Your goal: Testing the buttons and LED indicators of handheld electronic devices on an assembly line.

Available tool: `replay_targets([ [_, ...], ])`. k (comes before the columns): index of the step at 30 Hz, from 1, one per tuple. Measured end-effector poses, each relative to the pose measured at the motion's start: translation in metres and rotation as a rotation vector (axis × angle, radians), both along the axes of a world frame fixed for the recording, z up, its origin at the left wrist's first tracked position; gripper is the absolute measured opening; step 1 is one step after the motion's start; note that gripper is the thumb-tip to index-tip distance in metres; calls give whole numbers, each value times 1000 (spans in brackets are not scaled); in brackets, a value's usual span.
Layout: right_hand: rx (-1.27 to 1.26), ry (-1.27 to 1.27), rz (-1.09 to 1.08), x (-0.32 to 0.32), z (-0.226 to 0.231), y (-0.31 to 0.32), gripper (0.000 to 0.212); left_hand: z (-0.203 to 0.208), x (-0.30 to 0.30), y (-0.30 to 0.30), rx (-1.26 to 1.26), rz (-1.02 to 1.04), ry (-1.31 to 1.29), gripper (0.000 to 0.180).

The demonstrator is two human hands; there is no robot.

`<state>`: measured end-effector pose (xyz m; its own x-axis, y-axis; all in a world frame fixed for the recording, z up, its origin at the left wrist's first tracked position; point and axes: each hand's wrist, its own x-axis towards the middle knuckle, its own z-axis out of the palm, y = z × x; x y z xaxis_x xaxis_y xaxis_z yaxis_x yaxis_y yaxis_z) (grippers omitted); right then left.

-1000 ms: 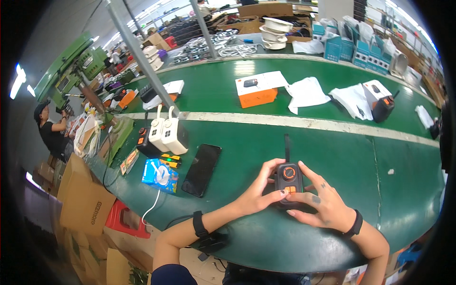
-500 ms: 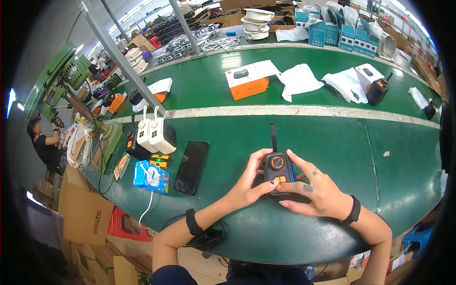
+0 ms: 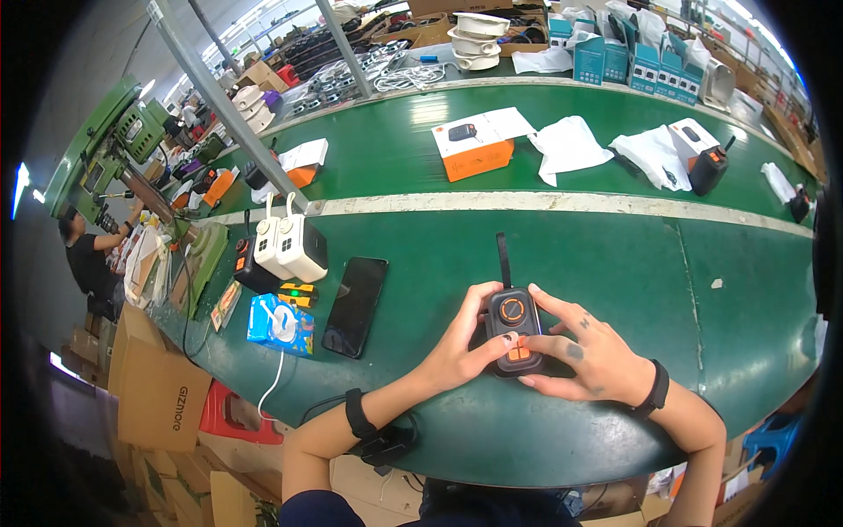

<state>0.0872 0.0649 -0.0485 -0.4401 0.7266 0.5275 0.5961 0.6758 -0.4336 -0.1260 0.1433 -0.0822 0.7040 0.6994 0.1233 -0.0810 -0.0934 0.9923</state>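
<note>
Between my hands a small black boxy device (image 3: 513, 309) stands on the green bench, with an orange ring, orange buttons and a black strap rising behind it. My left hand (image 3: 464, 348) wraps its left side, thumb on the buttons. My right hand (image 3: 587, 353) grips the right side; its index finger presses at the buttons. A thin lit strip shows along the device's right edge. To the left lie a dark phone (image 3: 355, 307), a blue box (image 3: 281, 325) and a yellow-black gadget with a green light (image 3: 297, 294). Behind them stand white devices (image 3: 301, 248) and another black one (image 3: 253, 268).
Past a pale rail (image 3: 492, 203), a green conveyor belt (image 3: 386, 162) carries an orange-white box (image 3: 479, 158), white bags (image 3: 569, 147) and a black device (image 3: 708, 169). A metal post (image 3: 233, 110) and green drill press (image 3: 132, 132) stand left, with a person (image 3: 92, 263) beside it.
Goods on the belt have shifted slightly right. My right index finger has moved up over the buttons, which look more orange; the edge strip looks less blue. The person's arm has risen toward the drill press.
</note>
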Motion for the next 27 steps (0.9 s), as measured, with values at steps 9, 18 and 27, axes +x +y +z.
replay_targets([
  [9,-5,-18,1,-2,2,-3,38,2,-1,3,53,-26,-9,62],
  [18,43,-53,7,-2,-1,-5,28,-4,0,4,48,-21,-4,63],
  [27,-30,-53,-27,-3,4,-6,26,1,0,0,27,-58,-3,67],
])
